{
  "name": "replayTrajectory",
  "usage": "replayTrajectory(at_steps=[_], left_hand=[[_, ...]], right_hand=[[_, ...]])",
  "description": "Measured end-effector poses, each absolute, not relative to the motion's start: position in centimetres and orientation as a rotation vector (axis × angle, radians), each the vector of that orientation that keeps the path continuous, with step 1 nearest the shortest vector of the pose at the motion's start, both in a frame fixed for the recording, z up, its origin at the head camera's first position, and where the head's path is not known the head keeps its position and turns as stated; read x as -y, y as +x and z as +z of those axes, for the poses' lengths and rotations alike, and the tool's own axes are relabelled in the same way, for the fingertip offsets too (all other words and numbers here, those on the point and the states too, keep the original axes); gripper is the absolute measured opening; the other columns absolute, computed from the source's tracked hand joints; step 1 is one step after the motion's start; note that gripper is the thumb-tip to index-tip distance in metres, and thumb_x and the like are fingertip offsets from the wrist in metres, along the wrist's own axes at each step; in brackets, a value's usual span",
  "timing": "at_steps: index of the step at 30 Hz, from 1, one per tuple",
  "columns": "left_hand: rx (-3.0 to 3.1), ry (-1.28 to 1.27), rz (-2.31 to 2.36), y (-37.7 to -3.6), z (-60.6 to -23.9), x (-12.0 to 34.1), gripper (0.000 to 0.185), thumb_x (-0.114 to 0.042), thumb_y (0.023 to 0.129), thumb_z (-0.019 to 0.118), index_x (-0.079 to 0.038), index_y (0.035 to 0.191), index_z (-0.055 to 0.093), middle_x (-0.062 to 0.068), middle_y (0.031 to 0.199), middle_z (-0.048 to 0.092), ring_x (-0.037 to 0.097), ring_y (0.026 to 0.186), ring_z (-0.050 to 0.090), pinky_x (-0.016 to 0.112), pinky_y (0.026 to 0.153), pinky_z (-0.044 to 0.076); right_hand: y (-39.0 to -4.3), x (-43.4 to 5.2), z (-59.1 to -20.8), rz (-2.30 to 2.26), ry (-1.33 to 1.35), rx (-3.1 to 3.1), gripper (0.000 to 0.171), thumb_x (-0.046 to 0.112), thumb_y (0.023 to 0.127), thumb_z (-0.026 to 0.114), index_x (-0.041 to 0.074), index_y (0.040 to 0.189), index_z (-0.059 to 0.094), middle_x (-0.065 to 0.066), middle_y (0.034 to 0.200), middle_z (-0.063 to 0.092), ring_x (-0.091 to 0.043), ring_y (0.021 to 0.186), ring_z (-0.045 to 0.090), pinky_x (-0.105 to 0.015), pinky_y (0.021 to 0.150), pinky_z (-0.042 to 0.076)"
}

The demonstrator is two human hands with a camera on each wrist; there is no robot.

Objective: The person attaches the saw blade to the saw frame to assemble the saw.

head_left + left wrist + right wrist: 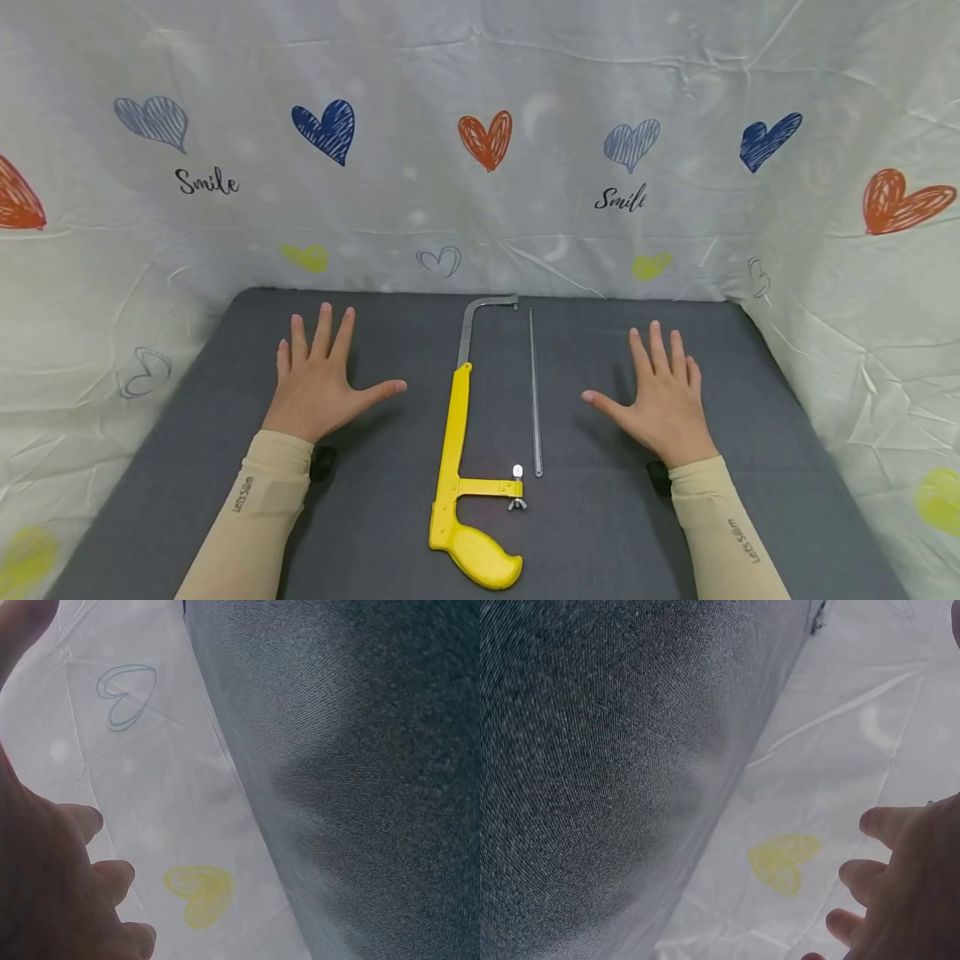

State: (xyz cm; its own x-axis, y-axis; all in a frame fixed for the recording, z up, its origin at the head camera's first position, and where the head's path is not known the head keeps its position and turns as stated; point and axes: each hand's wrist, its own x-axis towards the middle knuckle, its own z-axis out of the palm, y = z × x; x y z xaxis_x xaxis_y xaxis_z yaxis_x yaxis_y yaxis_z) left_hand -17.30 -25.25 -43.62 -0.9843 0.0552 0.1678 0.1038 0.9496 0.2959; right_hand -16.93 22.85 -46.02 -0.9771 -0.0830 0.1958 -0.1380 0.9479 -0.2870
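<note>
A hacksaw frame [453, 442] with a yellow handle and a bent grey metal front arm lies flat on the dark grey table, its grip toward me. To its right, apart from it, a thin grey saw blade [535, 392] lies lengthwise. A wing nut [517, 503] sits on the frame's short yellow crossbar. My left hand [317, 392] is spread over the table left of the frame, thumb pointing toward it. Right of the blade, my right hand [666, 408] is spread the same way. Both hands hold nothing. Neither wrist view takes in the saw parts.
The dark grey cloth-covered table [600, 533] ends at a white curtain [555, 167] printed with hearts and the word Smile. That curtain also runs down the left and right sides. A small black wrist device [323, 464] shows at the left cuff.
</note>
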Motion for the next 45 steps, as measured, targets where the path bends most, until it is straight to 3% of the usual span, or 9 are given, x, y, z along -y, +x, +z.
replayTrajectory(at_steps=[7,45], left_hand=[[2.950,-0.123,-0.453,-17.2,-43.9,25.4,0.137,-0.089,0.079,0.071,-0.018,0.176,0.005,0.020,0.183,-0.001,0.058,0.164,-0.010,0.083,0.125,0.002],[3.009,-0.114,-0.506,-17.2,-44.0,23.9,0.132,-0.091,0.084,0.063,-0.020,0.176,0.000,0.017,0.182,-0.009,0.054,0.165,-0.015,0.082,0.126,-0.001]], right_hand=[[-16.7,-22.9,-46.0,0.434,0.159,2.926,0.124,0.085,0.086,0.067,0.011,0.174,0.021,-0.021,0.182,0.009,-0.051,0.167,0.005,-0.076,0.128,0.015],[-16.6,-22.4,-46.1,0.450,0.178,2.951,0.119,0.085,0.088,0.063,0.015,0.175,0.021,-0.020,0.182,0.009,-0.052,0.167,0.008,-0.076,0.127,0.016]])
